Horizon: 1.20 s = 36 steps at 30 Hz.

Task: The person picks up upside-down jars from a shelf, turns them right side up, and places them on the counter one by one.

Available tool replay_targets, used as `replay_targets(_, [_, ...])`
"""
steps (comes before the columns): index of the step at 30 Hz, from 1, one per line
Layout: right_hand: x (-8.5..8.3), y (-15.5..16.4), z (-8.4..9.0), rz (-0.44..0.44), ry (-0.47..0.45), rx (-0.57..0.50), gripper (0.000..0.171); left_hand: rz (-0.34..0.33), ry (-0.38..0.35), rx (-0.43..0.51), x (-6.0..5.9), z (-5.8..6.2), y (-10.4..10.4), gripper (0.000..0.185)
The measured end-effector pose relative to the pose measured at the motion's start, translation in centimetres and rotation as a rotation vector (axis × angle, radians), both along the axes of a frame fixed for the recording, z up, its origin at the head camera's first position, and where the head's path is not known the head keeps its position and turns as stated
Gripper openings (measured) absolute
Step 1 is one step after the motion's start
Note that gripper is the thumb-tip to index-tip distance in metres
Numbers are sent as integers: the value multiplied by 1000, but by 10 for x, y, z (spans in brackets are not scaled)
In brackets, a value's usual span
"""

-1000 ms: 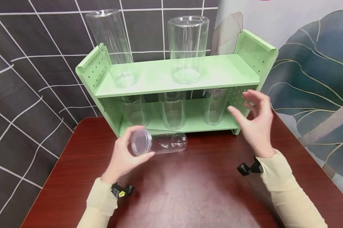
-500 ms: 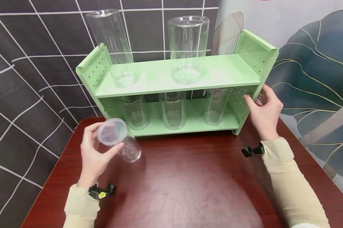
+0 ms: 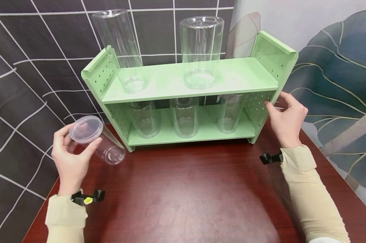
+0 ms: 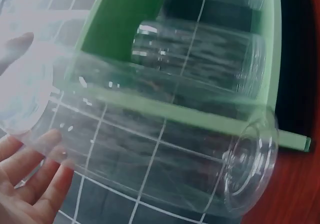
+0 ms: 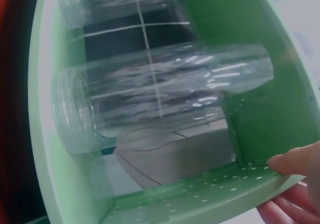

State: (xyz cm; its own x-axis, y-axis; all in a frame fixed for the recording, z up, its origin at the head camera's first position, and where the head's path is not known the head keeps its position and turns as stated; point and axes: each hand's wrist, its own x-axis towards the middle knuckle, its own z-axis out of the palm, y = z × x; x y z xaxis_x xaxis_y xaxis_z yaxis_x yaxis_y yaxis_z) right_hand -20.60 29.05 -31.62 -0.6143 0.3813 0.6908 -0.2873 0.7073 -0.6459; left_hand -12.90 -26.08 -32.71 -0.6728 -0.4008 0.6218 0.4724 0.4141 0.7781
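At the left of the head view, my left hand (image 3: 70, 162) grips a clear plastic jar (image 3: 110, 148) round its frosted lid (image 3: 86, 129). The jar tilts, lid up and base toward the table, left of the green shelf rack (image 3: 171, 95). In the left wrist view, thumb and fingertips (image 4: 52, 139) lie on either side of the lid end. My right hand (image 3: 287, 116) pinches the rack's right side panel, thumb on the inner face and the other fingers behind it. In the right wrist view the thumb (image 5: 287, 161) presses the perforated panel (image 5: 215, 194).
Two clear jars, a tall one (image 3: 122, 47) and a wider one (image 3: 201, 50), stand on the top shelf. Three more, including the right-hand jar (image 3: 230, 114), stand on the lower shelf. Dark tiled wall (image 3: 49, 40) rises behind and left of the red-brown table (image 3: 183, 202).
My left hand has carried the jar leftward from in front of the rack, turning it from lying sideways to lid-up. My right hand has moved onto the rack's right panel.
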Motion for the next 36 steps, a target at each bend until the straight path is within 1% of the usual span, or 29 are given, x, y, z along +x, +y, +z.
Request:
replay_targets(2, [0,0,0,-3,-1,8,28,40,-9,10,-6,3,-5,68])
replay_targets(4, [0,0,0,-6,3,14,28,66,-19,33,-15,5,-11,66])
replay_targets(7, [0,0,0,-13,8,34,27,93,-52,85,-34,4,-22,65])
replay_targets(9, [0,0,-1,-20,7,45,27,104,-92,117,-48,2,-28,66])
replay_targets(12, [0,1,-1,-33,3,57,28,115,-163,139,-68,-5,-36,68])
replay_targets(14, [1,1,-2,-36,2,51,27,124,-211,121,-79,-12,-39,68])
replay_targets(16, [1,1,-2,-34,2,47,27,130,-246,100,-88,-19,-41,69])
replay_targets(18, [1,1,-3,-32,1,46,27,142,-272,79,-94,-27,-43,70])
replay_targets(19, [1,1,-3,-29,1,46,27,147,-282,74,-96,-30,-44,70])
replay_targets(21, [1,1,-3,-27,1,49,27,157,-295,92,-99,-36,-46,71])
replay_targets(23, [1,0,-3,-24,2,48,27,169,-309,113,-101,-39,-48,71])
replay_targets(26, [1,0,-3,-23,6,48,26,176,-321,142,-102,-41,-52,70])
replay_targets(28, [1,0,-3,-22,5,47,26,175,-339,141,-101,-40,-53,72])
replay_targets(30, [1,-1,-3,-21,2,46,26,168,-358,133,-99,-37,-53,77])
replay_targets(32, [2,-1,-3,-18,0,45,26,159,-358,126,-97,-33,-53,82])
replay_targets(34, [3,-1,-3,-17,0,46,27,159,-339,110,-95,-26,-52,86])
replay_targets(36, [3,0,-3,-22,2,50,27,166,-296,103,-93,-13,-48,87])
